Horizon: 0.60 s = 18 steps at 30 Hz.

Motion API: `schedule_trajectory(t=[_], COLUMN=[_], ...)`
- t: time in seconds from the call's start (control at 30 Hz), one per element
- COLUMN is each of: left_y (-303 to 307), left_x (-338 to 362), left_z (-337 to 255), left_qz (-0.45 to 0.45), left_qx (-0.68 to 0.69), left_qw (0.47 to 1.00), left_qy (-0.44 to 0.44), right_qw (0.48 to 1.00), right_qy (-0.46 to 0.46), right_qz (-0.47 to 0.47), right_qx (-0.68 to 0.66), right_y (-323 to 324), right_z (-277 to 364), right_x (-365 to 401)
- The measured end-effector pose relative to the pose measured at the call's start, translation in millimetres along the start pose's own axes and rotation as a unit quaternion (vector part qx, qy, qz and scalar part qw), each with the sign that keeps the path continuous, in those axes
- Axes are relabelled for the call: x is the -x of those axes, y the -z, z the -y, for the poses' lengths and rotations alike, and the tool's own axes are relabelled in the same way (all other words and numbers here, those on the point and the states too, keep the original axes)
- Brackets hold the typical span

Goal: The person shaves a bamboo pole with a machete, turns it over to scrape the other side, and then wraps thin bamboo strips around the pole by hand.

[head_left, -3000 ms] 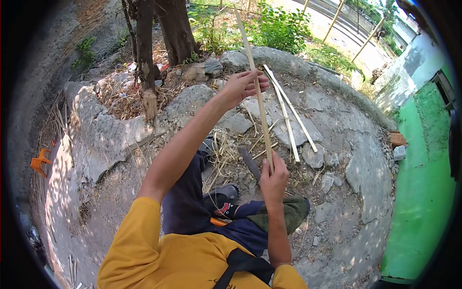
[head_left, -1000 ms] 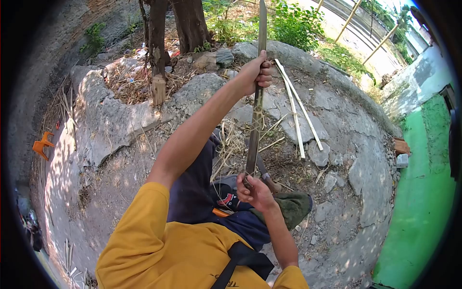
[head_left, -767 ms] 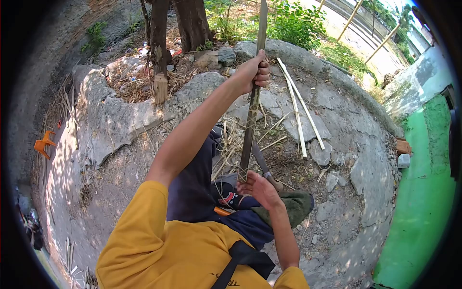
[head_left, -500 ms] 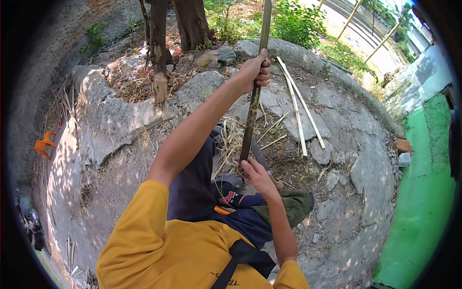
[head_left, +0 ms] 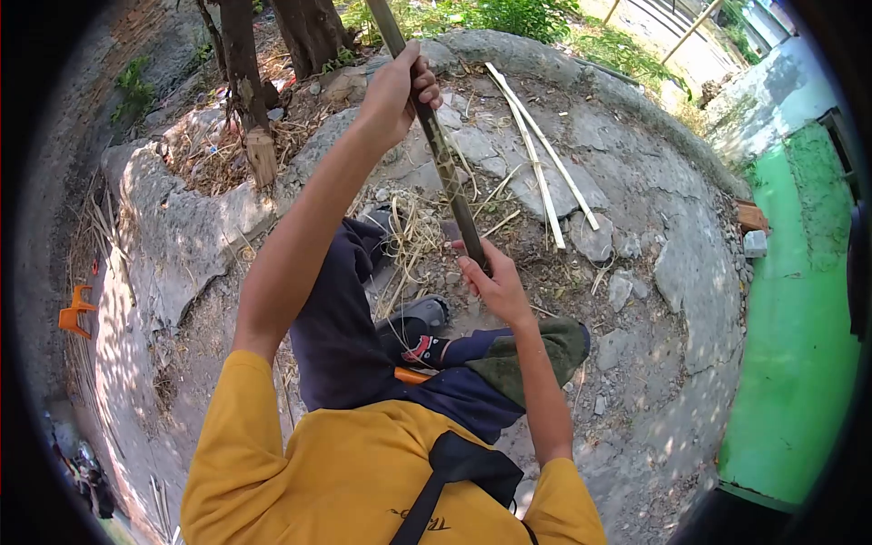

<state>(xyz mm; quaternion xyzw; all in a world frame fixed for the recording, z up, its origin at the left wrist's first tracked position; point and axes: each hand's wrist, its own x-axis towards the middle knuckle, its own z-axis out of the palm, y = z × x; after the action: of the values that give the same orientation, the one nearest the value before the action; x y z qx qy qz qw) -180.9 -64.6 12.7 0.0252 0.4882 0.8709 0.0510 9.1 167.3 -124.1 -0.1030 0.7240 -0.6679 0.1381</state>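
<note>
A long, dark bamboo strip (head_left: 442,163) runs from the top of the view down toward my lap. My left hand (head_left: 400,86) is closed around it high up, with the arm stretched forward. My right hand (head_left: 491,282) pinches its lower end between thumb and fingers, just above my knee. Two pale split bamboo slats (head_left: 536,159) lie on the cracked ground beyond the strip. A heap of thin bamboo shavings (head_left: 413,245) lies by my feet.
Rough broken concrete (head_left: 636,182) and loose stones surround me. A tree trunk (head_left: 309,32) and a cut stump (head_left: 262,154) stand at the back left. A green painted floor (head_left: 799,309) is at right. An orange plastic object (head_left: 74,311) lies far left.
The strip has tilted so its top leans left. My left hand moved up and left with it, my right hand slid up the lower end, and the view shifted.
</note>
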Motion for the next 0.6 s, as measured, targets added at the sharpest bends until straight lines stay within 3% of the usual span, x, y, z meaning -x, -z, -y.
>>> schedule_trajectory(t=[0.13,0.17,0.2,0.23,0.27,0.33,0.4,0.43,0.47,0.53,0.6], left_y=[10.0,7.7,10.1,30.2,31.9,13.2,2.2,-18.9,-38.1,-41.5,-7.0], left_x=[92.4,126.4,160.6,186.3,218.4,256.9,279.2,284.0,281.8,268.6,277.7], left_z=[-33.8,-38.7,-42.2,-48.8,-50.8,-72.6,-58.5,-54.7,-44.7,-25.6,8.3], left_qz=[0.094,0.085,0.075,0.18,0.191,0.335,0.374,0.255,0.125,0.034,0.067], left_qx=[-0.107,-0.195,-0.281,-0.362,-0.416,-0.527,-0.47,-0.511,-0.601,-0.712,-0.695], left_qw=[0.989,0.976,0.955,0.907,0.877,0.752,0.799,0.816,0.775,0.694,0.714], left_qy=[0.034,0.048,0.062,0.12,0.144,0.211,-0.029,-0.087,-0.153,-0.098,0.042], right_qw=[0.998,0.998,0.999,0.995,0.994,0.979,0.962,0.943,0.919,0.9,0.873], right_qy=[0.014,0.008,-0.033,-0.073,-0.078,-0.006,0.032,0.051,0.072,0.054,0.115], right_qz=[-0.055,-0.061,0.004,0.07,0.071,0.185,0.245,0.296,0.344,0.39,0.449], right_qx=[0.035,0.033,0.017,-0.001,-0.006,0.085,0.114,0.146,0.178,0.185,0.153], right_y=[70.5,90.5,109.7,119.9,121.1,117.5,103.3,93.7,83.5,66.4,54.6], right_z=[15.7,21.5,26.8,32.9,42.9,63.3,70.1,76.7,85.0,96.7,92.8], right_x=[2.1,2.4,1.1,-2.8,-7.8,-23.1,-43.7,-53.8,-63.6,-81.0,-96.2])
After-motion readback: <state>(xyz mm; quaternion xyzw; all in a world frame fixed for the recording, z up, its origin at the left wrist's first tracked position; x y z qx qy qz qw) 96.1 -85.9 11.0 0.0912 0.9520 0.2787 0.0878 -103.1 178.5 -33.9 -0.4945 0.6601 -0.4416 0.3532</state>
